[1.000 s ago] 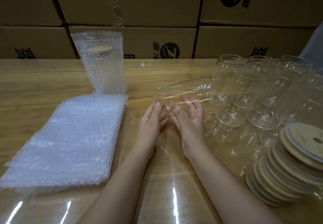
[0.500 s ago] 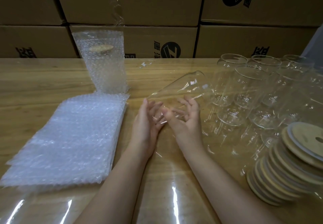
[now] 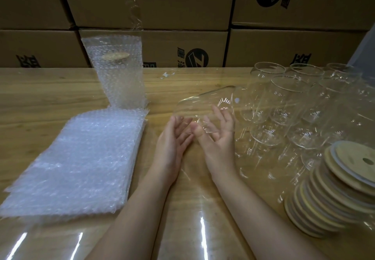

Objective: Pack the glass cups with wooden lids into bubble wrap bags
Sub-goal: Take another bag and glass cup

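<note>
A clear glass cup point(image 3: 205, 103) lies tilted on its side above the table's middle, its far end raised toward the right. My right hand point(image 3: 220, 138) cradles its near end, thumb in front and fingers behind the glass. My left hand point(image 3: 173, 138) rests against the same end with flat, extended fingers. Several empty glass cups point(image 3: 294, 101) stand clustered at the right. A fanned stack of round wooden lids point(image 3: 334, 188) lies at the near right. Flat bubble wrap bags point(image 3: 81, 158) are piled on the left.
One packed cup with a lid stands upright in a bubble wrap bag point(image 3: 119, 73) behind the pile. Cardboard boxes point(image 3: 154, 2) wall off the back of the wooden table point(image 3: 40, 97). A glossy clear sheet covers the near tabletop.
The cup has tipped further, its far end rising to the right. Both hands have rolled palms more upward under its near end.
</note>
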Demonstrator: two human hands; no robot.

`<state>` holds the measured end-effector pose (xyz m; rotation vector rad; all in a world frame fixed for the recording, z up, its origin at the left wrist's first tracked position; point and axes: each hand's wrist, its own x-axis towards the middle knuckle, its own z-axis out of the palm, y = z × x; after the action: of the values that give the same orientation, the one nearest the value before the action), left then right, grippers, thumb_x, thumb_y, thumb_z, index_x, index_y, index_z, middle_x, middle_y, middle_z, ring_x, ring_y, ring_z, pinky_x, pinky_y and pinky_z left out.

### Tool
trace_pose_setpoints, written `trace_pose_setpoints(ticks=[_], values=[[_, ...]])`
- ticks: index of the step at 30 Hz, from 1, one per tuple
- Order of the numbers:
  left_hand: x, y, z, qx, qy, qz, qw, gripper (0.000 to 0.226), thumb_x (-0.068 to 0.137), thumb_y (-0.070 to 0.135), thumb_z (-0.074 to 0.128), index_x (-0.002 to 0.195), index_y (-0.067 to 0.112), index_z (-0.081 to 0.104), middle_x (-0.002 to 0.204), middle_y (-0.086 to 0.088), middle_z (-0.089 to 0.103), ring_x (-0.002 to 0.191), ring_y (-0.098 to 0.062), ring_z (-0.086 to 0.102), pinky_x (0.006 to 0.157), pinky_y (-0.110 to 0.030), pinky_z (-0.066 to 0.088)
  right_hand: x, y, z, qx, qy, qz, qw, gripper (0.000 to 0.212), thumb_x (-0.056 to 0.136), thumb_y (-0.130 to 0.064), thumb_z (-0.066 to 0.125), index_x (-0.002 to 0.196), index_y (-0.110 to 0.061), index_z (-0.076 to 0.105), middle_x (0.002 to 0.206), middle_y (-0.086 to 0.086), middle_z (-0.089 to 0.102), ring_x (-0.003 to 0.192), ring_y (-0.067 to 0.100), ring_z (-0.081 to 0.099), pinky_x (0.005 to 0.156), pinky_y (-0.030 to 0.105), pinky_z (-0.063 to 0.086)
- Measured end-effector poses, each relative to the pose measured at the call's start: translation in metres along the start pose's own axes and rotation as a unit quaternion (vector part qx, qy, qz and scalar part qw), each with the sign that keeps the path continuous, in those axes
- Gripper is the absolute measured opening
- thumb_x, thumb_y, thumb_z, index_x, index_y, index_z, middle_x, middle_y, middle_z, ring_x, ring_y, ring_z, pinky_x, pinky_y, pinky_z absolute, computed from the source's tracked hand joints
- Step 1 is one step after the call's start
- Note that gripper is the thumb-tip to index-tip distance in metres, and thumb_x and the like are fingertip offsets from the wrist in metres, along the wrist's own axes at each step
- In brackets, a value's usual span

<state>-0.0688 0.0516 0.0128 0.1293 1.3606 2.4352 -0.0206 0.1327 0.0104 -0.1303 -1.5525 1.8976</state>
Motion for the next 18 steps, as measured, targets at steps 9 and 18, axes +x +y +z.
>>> trace_pose_setpoints(ticks=[9,18], values=[[-0.005,0.006,0.001,0.030,0.047,0.098,0.994,0.021,0.099,0.018,0.045,0.107,0.014,0.063,0.099,0.003,0.075,0.096,-0.017,0.070,0.077,-0.026,0.055,-0.001,0.001,0.003,-0.048,0.002,0.035,0.998,0.090,0.063,-0.062,0.059,0.137,-0.018,0.033,0.116,0.001,0.055,0.093,0.009,0.058,0.074,0.017,0.047],[-0.024,-0.007,0.002,0.340,-0.071,0.300,0.889,0.060,0.075,0.045,0.060,0.130,0.048,0.038,0.144,0.012,0.044,0.122,-0.007,0.054,0.094,-0.025,0.048,0.004,0.004,-0.002,-0.024,0.035,0.055,0.998,0.075,0.087,-0.064,0.040,0.150,-0.032,0.014,0.132,0.003,0.054,0.104,0.016,0.063,0.086,0.032,0.054]])
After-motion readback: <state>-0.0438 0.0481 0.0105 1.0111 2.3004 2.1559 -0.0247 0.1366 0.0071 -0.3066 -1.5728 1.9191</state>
